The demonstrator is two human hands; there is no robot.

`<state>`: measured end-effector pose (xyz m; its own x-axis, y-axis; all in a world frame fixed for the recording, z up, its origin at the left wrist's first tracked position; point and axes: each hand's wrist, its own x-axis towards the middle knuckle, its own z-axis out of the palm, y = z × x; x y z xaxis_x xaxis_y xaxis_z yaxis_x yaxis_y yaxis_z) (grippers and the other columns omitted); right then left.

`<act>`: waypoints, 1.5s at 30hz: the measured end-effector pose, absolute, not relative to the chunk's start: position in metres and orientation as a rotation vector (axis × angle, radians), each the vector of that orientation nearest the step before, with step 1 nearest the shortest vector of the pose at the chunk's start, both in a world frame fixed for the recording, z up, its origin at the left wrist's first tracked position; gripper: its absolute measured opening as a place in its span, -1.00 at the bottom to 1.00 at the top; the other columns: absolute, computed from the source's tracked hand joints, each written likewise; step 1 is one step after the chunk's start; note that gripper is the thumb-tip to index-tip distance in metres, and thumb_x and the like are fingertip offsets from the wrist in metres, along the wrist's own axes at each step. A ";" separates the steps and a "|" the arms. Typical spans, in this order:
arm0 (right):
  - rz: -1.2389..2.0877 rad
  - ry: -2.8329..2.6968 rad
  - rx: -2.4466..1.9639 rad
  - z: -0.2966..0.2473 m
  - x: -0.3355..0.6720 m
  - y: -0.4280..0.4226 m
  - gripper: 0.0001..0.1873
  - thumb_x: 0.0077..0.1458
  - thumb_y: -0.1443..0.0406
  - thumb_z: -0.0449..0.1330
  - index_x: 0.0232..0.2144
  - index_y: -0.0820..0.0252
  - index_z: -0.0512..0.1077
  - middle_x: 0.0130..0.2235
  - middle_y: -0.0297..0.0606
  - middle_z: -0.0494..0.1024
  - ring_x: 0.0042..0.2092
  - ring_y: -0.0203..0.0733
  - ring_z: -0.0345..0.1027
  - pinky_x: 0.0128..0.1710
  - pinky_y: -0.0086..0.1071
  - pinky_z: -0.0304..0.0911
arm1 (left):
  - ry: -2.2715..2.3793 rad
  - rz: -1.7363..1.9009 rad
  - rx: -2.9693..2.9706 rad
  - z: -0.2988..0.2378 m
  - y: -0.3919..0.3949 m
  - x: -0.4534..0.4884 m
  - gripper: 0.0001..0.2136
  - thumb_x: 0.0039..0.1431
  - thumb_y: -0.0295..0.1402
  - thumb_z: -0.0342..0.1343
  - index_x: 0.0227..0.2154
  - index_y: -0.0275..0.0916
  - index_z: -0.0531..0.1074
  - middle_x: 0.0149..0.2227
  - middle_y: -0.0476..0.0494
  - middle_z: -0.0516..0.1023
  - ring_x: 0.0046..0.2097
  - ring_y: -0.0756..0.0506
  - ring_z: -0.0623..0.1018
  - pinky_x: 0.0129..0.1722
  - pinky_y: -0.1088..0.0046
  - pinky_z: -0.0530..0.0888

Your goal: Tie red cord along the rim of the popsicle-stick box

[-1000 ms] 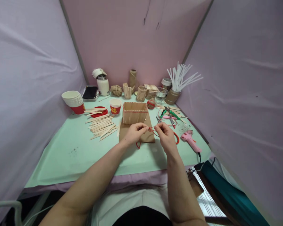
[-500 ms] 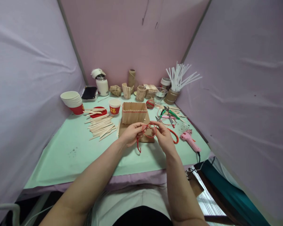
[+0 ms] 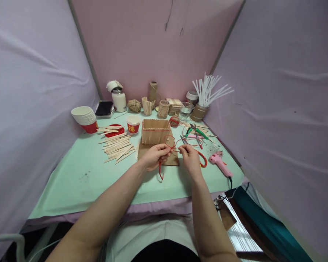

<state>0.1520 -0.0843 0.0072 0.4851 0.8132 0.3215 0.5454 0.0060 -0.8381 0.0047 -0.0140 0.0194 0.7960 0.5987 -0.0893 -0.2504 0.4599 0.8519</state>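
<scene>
Between my fingers runs thin red string, looped in the air above a piece of brown cardboard. My left hand pinches it, and a thicker red tail hangs below that palm. With thumb and forefinger my right hand grips another part of the string, a short gap away. Just beyond both hands stands a box made of craft sticks, with red trim along its rim. Orange-handled scissors lie behind my right hand, which partly hides them.
Loose craft sticks lie left beside a paper cup. On the right are green-handled pliers and a pink glue gun with a cord. Stacked cups, a twine ball and white sticks in a jar stand farther back.
My right hand has drawn slightly away from the left, pulling string. The round loop between the hands has changed into smaller loops above the left fingertips and toward the right.
</scene>
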 end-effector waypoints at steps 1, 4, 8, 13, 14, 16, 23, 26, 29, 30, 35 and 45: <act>0.289 -1.168 -1.694 0.005 0.154 -0.084 -0.80 0.04 0.21 0.03 -0.50 0.19 0.36 -0.47 -0.32 0.44 -0.40 -0.24 0.24 -0.35 -0.39 0.09 | 0.396 0.539 0.958 0.019 -0.014 0.004 -0.73 -0.11 -0.24 0.26 -0.49 -0.32 0.34 -0.54 0.02 0.31 -0.62 0.18 0.09 -0.64 0.60 -0.03; 0.234 -1.145 -1.755 -0.003 0.159 -0.082 -0.80 0.02 0.23 0.03 -0.52 0.19 0.36 -0.49 -0.30 0.44 -0.41 -0.22 0.23 -0.36 -0.38 0.07 | 0.371 0.541 0.952 0.019 -0.014 0.003 -0.75 -0.10 -0.27 0.26 -0.48 -0.32 0.34 -0.54 0.02 0.30 -0.61 0.18 0.09 -0.64 0.60 -0.04; 0.183 -1.138 -1.825 -0.013 0.164 -0.080 -0.79 0.02 0.23 0.02 -0.53 0.18 0.37 -0.51 -0.29 0.43 -0.42 -0.20 0.22 -0.40 -0.38 0.03 | 0.380 0.558 0.940 0.024 -0.016 0.002 -0.74 -0.11 -0.27 0.27 -0.50 -0.32 0.33 -0.54 0.02 0.30 -0.61 0.17 0.09 -0.63 0.61 -0.03; 0.104 -1.131 -1.907 -0.019 0.168 -0.082 -0.78 0.02 0.24 0.01 -0.55 0.18 0.38 -0.55 -0.29 0.39 -0.48 -0.22 0.18 -0.46 -0.39 -0.04 | 0.373 0.568 0.935 0.029 -0.018 0.001 -0.73 -0.13 -0.27 0.28 -0.52 -0.32 0.32 -0.54 0.01 0.30 -0.61 0.17 0.09 -0.62 0.60 -0.02; 0.076 -1.127 -1.919 -0.019 0.169 -0.082 -0.79 0.01 0.25 0.02 -0.56 0.17 0.38 -0.57 -0.30 0.37 -0.49 -0.23 0.16 -0.47 -0.39 -0.06 | 0.369 0.571 0.934 0.030 -0.018 0.001 -0.73 -0.13 -0.27 0.27 -0.52 -0.32 0.32 -0.54 0.01 0.31 -0.60 0.17 0.09 -0.62 0.60 -0.02; 0.015 -1.117 -1.955 -0.021 0.172 -0.083 -0.81 0.01 0.27 0.04 -0.56 0.16 0.38 -0.60 -0.31 0.34 -0.51 -0.23 0.13 -0.47 -0.38 -0.09 | 0.351 0.579 0.935 0.030 -0.018 0.000 -0.74 -0.11 -0.27 0.27 -0.52 -0.32 0.32 -0.53 0.01 0.32 -0.60 0.17 0.10 -0.61 0.59 -0.01; -0.130 -1.072 -2.039 -0.015 0.167 -0.083 -0.81 0.04 0.25 0.05 -0.34 0.20 0.42 -0.22 -0.09 0.38 -0.20 -0.06 0.25 -0.24 -0.26 0.04 | 0.383 0.686 1.017 0.026 -0.015 0.003 -0.72 -0.10 -0.20 0.25 -0.48 -0.33 0.38 -0.52 0.00 0.36 -0.60 0.17 0.11 -0.61 0.58 0.02; -0.164 -1.047 -1.854 -0.001 0.153 -0.083 -0.78 0.06 0.24 0.05 -0.26 0.20 0.39 -0.17 -0.08 0.35 -0.09 -0.05 0.22 -0.14 -0.21 0.07 | 0.561 0.818 1.160 0.021 -0.015 0.008 -0.69 -0.10 -0.14 0.22 -0.46 -0.33 0.41 -0.51 -0.02 0.41 -0.57 0.14 0.21 -0.57 0.57 0.14; -0.041 -1.164 -1.607 0.014 0.139 -0.085 -0.84 0.09 0.23 0.06 -0.35 0.18 0.38 -0.27 -0.19 0.41 -0.18 -0.15 0.25 -0.15 -0.28 0.13 | 0.701 0.897 1.280 0.019 -0.017 0.011 -0.70 -0.08 -0.13 0.18 -0.44 -0.32 0.43 -0.49 -0.06 0.47 -0.47 0.07 0.38 -0.42 0.53 0.31; 0.000 -1.194 -1.557 0.018 0.135 -0.086 -0.85 0.08 0.23 0.08 -0.37 0.18 0.38 -0.30 -0.22 0.41 -0.20 -0.17 0.26 -0.16 -0.29 0.15 | 0.718 0.912 1.304 0.019 -0.017 0.012 -0.70 -0.06 -0.14 0.17 -0.43 -0.32 0.44 -0.47 -0.07 0.49 -0.44 0.05 0.42 -0.37 0.51 0.34; 0.059 -1.248 -1.491 0.026 0.120 -0.086 -0.83 -0.01 0.18 0.19 -0.40 0.17 0.39 -0.31 -0.25 0.43 -0.20 -0.17 0.27 -0.15 -0.28 0.17 | 0.727 0.937 1.379 0.022 -0.023 0.011 -0.76 -0.02 -0.21 0.13 -0.43 -0.33 0.44 -0.46 -0.07 0.49 -0.41 0.02 0.45 -0.35 0.48 0.39; 0.585 -1.005 -1.267 0.016 0.126 -0.080 -0.86 0.00 0.20 0.16 -0.45 0.16 0.37 -0.41 -0.35 0.41 -0.34 -0.26 0.27 -0.30 -0.38 0.16 | 0.546 0.686 1.150 0.015 -0.017 0.011 -0.75 -0.07 -0.22 0.20 -0.47 -0.35 0.38 -0.52 -0.03 0.43 -0.56 0.14 0.31 -0.58 0.62 0.20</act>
